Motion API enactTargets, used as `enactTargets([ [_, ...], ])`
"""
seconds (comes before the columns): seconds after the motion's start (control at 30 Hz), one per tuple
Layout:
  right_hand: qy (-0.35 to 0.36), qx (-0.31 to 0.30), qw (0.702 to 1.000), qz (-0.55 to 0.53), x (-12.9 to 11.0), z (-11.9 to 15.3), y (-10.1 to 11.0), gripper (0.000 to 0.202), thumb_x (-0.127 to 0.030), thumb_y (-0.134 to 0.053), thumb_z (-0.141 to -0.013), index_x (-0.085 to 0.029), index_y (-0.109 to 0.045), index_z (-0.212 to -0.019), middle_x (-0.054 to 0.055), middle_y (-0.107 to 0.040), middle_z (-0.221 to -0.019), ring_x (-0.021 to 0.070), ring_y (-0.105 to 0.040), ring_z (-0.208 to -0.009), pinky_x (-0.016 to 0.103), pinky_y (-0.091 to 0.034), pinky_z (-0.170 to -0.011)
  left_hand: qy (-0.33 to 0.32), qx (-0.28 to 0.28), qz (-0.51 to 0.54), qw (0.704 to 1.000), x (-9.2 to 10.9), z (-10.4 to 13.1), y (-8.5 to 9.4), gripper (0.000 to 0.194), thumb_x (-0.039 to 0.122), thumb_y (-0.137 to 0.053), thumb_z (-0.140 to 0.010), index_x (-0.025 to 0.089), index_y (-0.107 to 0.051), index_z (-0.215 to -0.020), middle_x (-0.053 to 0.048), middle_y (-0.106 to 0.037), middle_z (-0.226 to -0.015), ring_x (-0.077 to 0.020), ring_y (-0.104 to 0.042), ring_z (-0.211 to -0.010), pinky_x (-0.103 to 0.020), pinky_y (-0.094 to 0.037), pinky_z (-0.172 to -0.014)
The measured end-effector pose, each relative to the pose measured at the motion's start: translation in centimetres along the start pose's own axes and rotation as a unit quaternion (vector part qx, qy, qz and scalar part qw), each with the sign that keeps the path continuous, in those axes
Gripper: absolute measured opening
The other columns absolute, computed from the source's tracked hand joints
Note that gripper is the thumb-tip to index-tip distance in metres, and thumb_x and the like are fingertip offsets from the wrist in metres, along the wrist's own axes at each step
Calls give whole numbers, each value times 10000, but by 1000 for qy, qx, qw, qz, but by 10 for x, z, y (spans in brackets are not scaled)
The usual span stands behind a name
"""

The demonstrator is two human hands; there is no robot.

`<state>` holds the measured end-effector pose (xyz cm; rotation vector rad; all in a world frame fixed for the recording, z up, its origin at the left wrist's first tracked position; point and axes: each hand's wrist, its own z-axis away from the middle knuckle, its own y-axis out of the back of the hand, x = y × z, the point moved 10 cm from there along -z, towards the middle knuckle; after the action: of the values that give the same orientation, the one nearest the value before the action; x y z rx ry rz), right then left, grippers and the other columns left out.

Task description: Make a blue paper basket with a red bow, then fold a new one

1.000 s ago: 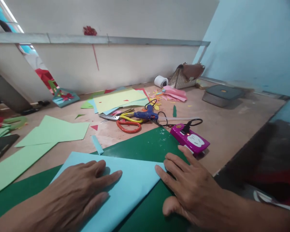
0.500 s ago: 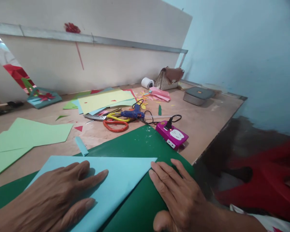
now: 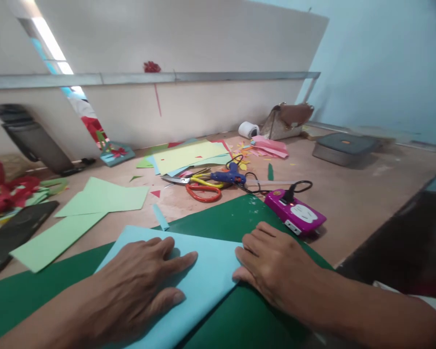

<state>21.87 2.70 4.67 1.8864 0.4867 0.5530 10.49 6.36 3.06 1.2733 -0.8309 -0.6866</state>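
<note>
A folded sheet of light blue paper [image 3: 207,271] lies on a dark green sheet [image 3: 210,213] in front of me. My left hand [image 3: 141,281] rests flat on the blue paper, palm down, with its thumb and index finger spread apart. At the paper's right corner is my right hand [image 3: 272,266], its fingers curled and its thumb and index finger closed on the corner, which they hide. A small strip of light blue paper [image 3: 161,216] lies just past the fold.
Beyond the green sheet are orange-and-yellow-handled scissors [image 3: 203,192], a blue glue gun [image 3: 230,176] and a magenta power strip [image 3: 294,212]. Light green paper [image 3: 105,198] and a dark phone [image 3: 16,237] lie left. A bottle [image 3: 36,135], handbag [image 3: 287,121] and lidded box [image 3: 343,148] stand farther back.
My right hand's extended fingers have curled and closed on the blue paper's corner. The left hand stays flat on the paper. The view has turned left, bringing the phone and bottle in.
</note>
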Motion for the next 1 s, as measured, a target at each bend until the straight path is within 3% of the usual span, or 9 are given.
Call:
enactTargets([
  [0.07, 13, -45, 998, -41, -2, -12, -14, 165, -257, -624, -826, -160, -609, -693, 44, -618, -716, 191, -562, -687, 327, -451, -637, -6, -38, 2, 999, 4, -2, -6, 402, 487, -331, -939, 340, -466, -1287, -34, -545, -900, -198, -542, -762, -310, -425, -716],
  [0.13, 25, -80, 993, -83, -6, -19, -24, 113, -230, -586, -853, -143, -647, -892, 88, -664, -954, 218, -592, -908, 353, -477, -778, -5, -54, 7, 998, 4, -3, -9, 394, 490, -329, -939, 332, -449, -1279, -34, -512, -881, -206, -521, -749, -329, -422, -702],
  [0.27, 57, -139, 978, -143, -19, -24, -37, 450, -343, -414, -947, -110, -457, -1330, 137, -458, -1387, 254, -418, -1272, 428, -371, -1024, 0, -53, -1, 999, 4, -3, -10, 366, 455, -387, -924, 314, -430, -1259, -34, -492, -891, -212, -506, -753, -355, -429, -710],
  [0.43, 46, -182, 959, -210, -28, -32, -42, 569, -422, -340, -957, -71, -346, -1405, 187, -309, -1449, 295, -276, -1346, 502, -316, -1058, 28, -60, -9, 998, 1, 2, -13, 424, 427, -369, -933, 228, -377, -1307, -80, -520, -1002, -253, -512, -869, -415, -448, -775],
  [0.53, 19, -246, 935, -255, -30, -34, -52, 625, -435, -371, -940, -63, -267, -1432, 193, -199, -1482, 318, -163, -1374, 557, -203, -1087, 65, -46, -12, 997, -6, 8, -15, 467, 409, -372, -935, 170, -346, -1335, -122, -503, -1131, -287, -485, -999, -459, -425, -861],
  [0.63, 0, -283, 917, -283, -32, -33, -60, 665, -436, -386, -928, -46, -218, -1439, 193, -124, -1496, 336, -81, -1382, 597, -100, -1087, 86, -38, -15, 995, -12, 14, -18, 431, 392, -366, -944, 183, -365, -1321, -115, -504, -1138, -275, -489, -995, -455, -428, -863],
  [0.83, -9, -276, 921, -275, -35, -41, -61, 709, -473, -401, -910, -20, -232, -1428, 214, -135, -1485, 348, -77, -1381, 635, -47, -1068, 117, -32, -45, 992, -25, 19, -16, 341, 390, -365, -949, 217, -438, -1234, -86, -527, -1025, -247, -515, -878, -407, -460, -747],
  [1.0, -11, -289, 923, -254, -36, -45, -62, 700, -482, -390, -912, -40, -233, -1431, 191, -132, -1489, 329, -68, -1384, 619, -60, -1079, 122, -23, -67, 990, -29, 17, -16, 402, 415, -375, -945, 190, -404, -1276, -91, -532, -1021, -246, -525, -860, -405, -465, -735],
])
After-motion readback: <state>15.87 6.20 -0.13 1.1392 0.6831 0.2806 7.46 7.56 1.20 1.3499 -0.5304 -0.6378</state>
